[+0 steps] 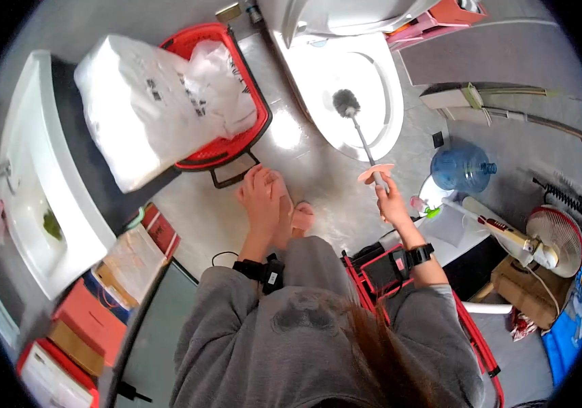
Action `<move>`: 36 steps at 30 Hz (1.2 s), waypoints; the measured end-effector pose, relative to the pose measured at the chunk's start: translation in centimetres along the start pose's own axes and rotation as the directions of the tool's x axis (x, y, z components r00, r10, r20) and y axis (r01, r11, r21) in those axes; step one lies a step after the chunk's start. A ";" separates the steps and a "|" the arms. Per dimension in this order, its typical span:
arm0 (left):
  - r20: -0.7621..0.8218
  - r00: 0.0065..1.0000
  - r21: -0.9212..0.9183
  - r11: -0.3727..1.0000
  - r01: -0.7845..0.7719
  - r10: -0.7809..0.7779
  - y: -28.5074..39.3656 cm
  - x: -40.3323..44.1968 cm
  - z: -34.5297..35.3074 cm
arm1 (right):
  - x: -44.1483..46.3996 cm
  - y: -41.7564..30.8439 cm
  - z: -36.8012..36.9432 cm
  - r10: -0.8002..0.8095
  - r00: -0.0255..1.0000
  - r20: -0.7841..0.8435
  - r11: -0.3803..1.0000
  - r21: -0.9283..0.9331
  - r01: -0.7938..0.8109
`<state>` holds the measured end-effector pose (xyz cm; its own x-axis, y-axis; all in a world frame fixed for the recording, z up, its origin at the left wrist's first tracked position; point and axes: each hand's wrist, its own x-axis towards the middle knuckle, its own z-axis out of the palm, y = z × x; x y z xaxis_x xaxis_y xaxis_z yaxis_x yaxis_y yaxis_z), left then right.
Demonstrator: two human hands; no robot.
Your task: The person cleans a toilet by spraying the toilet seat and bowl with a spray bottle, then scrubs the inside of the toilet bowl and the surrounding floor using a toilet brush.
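Note:
My right hand (391, 202) is closed around the grey handle of a toilet brush (361, 136). The brush has a pink disc-shaped guard just ahead of my fingers, and its dark bristle head is down inside the white toilet bowl (391, 102). The lid and seat are raised at the back. To the left, my left hand (262, 194) hangs with loosely bent fingers and nothing visible in it. It is close to my bare leg and the black handle of a red basket (264, 112). A pink slipper (302, 216) shows on one foot.
A large white plastic-wrapped pack (134, 109) lies on the basket. The washbasin (29, 204) is at far left. A blue water bottle (459, 168), a fan (556, 238) and a cardboard box (525, 292) stand at right. A red folding frame (471, 326) is beside my right arm.

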<state>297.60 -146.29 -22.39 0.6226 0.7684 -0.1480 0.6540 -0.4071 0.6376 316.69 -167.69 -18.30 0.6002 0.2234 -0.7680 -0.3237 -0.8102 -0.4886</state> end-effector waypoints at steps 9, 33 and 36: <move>-0.075 0.981 -0.036 0.983 0.179 -0.181 -3.0 -7.4 2.3 | -3.9 13.0 -1.1 -0.304 0.948 0.091 0.951 -0.029 0.307; -0.075 0.938 0.010 0.940 0.341 -0.339 -10.5 -13.4 1.6 | -2.2 14.0 1.9 -0.148 0.988 -0.044 0.989 -0.031 0.147; -0.086 0.951 0.011 0.954 0.298 -0.296 -10.8 -13.0 1.1 | -1.8 13.0 2.7 -0.127 0.989 -0.071 0.992 0.010 0.128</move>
<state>282.91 -152.47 -28.22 0.3615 0.8940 -0.2649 0.8148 -0.1647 0.5558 309.45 -177.11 -24.40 0.6869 0.2858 -0.6682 -0.2512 -0.7694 -0.5873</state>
